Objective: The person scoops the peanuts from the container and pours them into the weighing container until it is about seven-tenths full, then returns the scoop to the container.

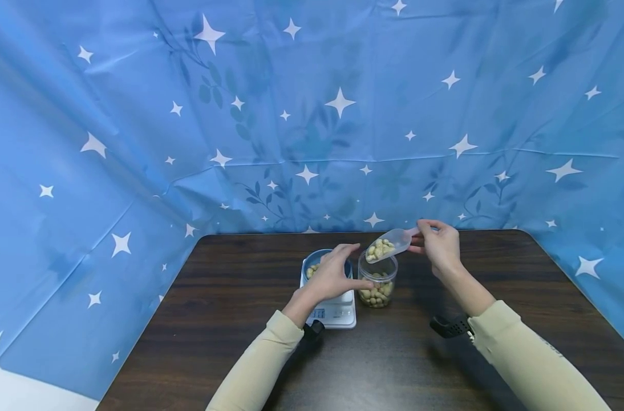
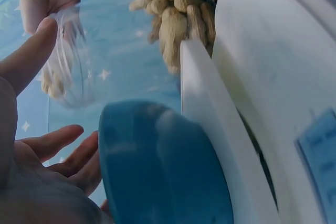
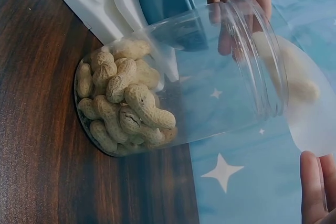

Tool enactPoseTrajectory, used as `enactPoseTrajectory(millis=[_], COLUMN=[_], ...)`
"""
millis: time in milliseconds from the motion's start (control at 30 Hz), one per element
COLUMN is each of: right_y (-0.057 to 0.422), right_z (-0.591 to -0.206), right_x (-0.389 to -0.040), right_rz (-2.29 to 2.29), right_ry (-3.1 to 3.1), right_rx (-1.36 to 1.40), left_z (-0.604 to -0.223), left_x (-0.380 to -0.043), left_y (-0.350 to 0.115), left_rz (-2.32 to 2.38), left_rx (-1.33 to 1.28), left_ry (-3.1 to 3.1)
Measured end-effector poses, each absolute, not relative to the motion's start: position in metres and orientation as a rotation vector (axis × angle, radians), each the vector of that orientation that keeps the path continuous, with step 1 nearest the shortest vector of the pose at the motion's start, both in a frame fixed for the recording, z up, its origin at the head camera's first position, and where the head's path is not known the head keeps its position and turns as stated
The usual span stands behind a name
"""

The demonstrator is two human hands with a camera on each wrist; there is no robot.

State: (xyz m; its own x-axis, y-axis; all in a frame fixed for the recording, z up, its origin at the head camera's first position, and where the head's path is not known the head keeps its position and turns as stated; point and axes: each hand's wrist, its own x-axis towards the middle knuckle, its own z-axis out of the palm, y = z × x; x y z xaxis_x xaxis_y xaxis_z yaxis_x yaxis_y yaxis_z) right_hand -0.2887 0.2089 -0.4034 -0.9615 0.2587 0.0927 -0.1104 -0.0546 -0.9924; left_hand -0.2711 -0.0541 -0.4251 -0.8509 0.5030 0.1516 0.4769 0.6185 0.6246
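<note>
My right hand (image 1: 438, 245) pinches the handle of a translucent scoop (image 1: 401, 240), which carries several unshelled peanuts (image 1: 380, 249). The scoop tilts over the mouth of a clear jar (image 3: 194, 72), whose bottom is covered with peanuts (image 3: 126, 98). Spread wide, my left hand (image 1: 329, 277) reaches over a blue bowl (image 2: 157, 161), its thumb (image 2: 31, 51) at the jar's rim and its other fingers stretched out beside the bowl. More peanuts (image 1: 312, 270) show inside the bowl, partly hidden by this hand. Under the bowl is a white kitchen scale (image 1: 340, 317) with a small display.
Everything stands on a dark wooden table (image 1: 214, 319), towards its far edge. Behind it hangs a blue cloth (image 1: 271, 131) with white stars. The jar stands close beside the scale's right side.
</note>
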Motion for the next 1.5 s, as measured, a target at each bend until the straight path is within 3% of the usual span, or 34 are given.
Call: enactPoseTrajectory(millis=[800,1500], right_y=[0.206,0.174], right_z=[-0.395,-0.393], right_x=[-0.287,-0.298], right_rz=[2.149,2.132], right_ry=[-1.965,-2.025], right_rx=[-0.122,-0.074], left_z=[-0.435,-0.441], left_x=[-0.273,-0.275], left_y=[-0.122,-0.137], left_rz=[1.037,1.043], left_rx=[0.605,0.545], left_ry=[2.843,2.749])
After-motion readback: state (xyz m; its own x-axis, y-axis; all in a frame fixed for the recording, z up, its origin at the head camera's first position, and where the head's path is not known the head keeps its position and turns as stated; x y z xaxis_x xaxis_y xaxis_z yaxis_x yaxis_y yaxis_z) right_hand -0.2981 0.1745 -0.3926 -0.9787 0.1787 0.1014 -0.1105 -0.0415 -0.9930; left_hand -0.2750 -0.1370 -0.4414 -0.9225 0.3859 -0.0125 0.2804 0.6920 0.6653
